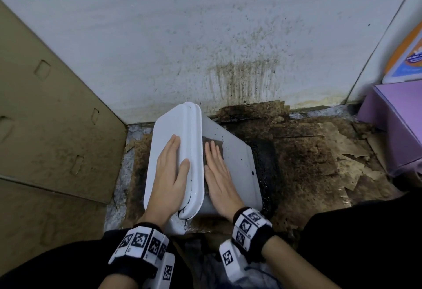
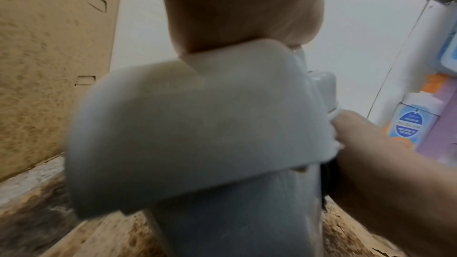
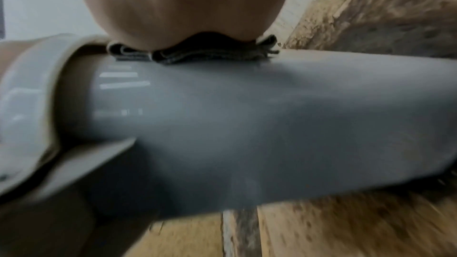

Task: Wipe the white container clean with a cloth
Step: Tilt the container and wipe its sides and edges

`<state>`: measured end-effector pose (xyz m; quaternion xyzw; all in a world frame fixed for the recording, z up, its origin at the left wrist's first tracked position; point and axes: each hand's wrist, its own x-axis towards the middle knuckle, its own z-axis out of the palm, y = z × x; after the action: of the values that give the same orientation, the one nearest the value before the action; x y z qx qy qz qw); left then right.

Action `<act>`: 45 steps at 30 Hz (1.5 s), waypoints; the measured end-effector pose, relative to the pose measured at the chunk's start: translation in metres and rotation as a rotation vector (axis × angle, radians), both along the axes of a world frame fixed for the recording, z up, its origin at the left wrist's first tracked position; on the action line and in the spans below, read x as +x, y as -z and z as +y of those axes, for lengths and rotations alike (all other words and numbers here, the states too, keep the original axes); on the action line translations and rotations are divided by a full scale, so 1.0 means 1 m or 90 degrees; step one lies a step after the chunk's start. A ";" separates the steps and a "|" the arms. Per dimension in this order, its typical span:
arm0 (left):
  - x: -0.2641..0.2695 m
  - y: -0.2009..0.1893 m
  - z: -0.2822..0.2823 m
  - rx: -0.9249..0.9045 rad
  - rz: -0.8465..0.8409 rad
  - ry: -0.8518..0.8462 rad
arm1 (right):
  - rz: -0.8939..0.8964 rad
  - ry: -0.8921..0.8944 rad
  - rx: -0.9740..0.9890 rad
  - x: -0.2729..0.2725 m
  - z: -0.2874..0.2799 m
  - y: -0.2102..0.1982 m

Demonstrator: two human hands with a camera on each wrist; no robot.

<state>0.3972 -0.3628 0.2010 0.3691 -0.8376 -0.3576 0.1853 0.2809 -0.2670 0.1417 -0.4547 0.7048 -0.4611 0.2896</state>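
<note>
The white container [image 1: 237,163] lies tipped on its side on the stained floor, its lid [image 1: 169,129] facing left. My left hand [image 1: 171,170] rests flat on the lid with straight fingers, the thumb on the lid's rim. My right hand [image 1: 217,170] presses a dark grey cloth [image 1: 215,141] flat against the container's upturned side, close to the lid rim. In the right wrist view the folded cloth [image 3: 195,54] is squashed between the palm and the grey-looking container [image 3: 247,124]. The left wrist view shows the lid [image 2: 185,124] blurred under the palm. Dark specks dot the container's side.
A speckled white wall [image 1: 205,37] rises just behind the container. A brown cardboard panel [image 1: 45,117] stands on the left. A purple box [image 1: 397,124] and an orange-blue package [image 1: 406,55] sit at the right. Torn, dark-stained cardboard [image 1: 319,156] covers the floor.
</note>
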 end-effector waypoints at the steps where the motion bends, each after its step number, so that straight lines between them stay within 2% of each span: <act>1: 0.000 0.000 0.000 0.001 -0.001 0.002 | -0.001 -0.016 0.009 -0.007 -0.006 0.000; 6: -0.001 0.002 0.000 0.000 0.006 0.008 | -0.017 -0.060 0.030 -0.040 -0.028 0.004; 11: 0.001 0.001 0.002 0.000 0.019 0.013 | -0.054 -0.050 0.057 -0.060 -0.030 0.021; 18: 0.005 0.001 -0.003 -0.004 0.027 0.001 | -0.097 -0.014 0.213 -0.088 -0.006 0.080; 22: 0.005 0.001 -0.003 -0.007 0.027 0.006 | -0.155 0.013 0.290 -0.098 0.003 0.095; 30: 0.007 0.002 -0.008 -0.003 0.023 0.003 | -0.161 0.050 0.279 -0.082 -0.007 0.078; 35: 0.005 0.003 -0.007 -0.013 0.023 0.005 | -0.175 0.041 0.156 -0.057 -0.022 0.035; 41: 0.005 0.002 -0.007 -0.018 0.020 0.005 | -0.288 0.003 0.029 -0.041 -0.043 -0.015; 45: 0.009 0.004 -0.011 0.001 0.027 -0.001 | -0.298 -0.080 0.037 -0.062 -0.047 -0.015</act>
<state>0.4061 -0.3736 0.1968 0.3624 -0.8328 -0.3660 0.2032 0.2191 -0.3140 0.1564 -0.3698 0.6020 -0.5143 0.4862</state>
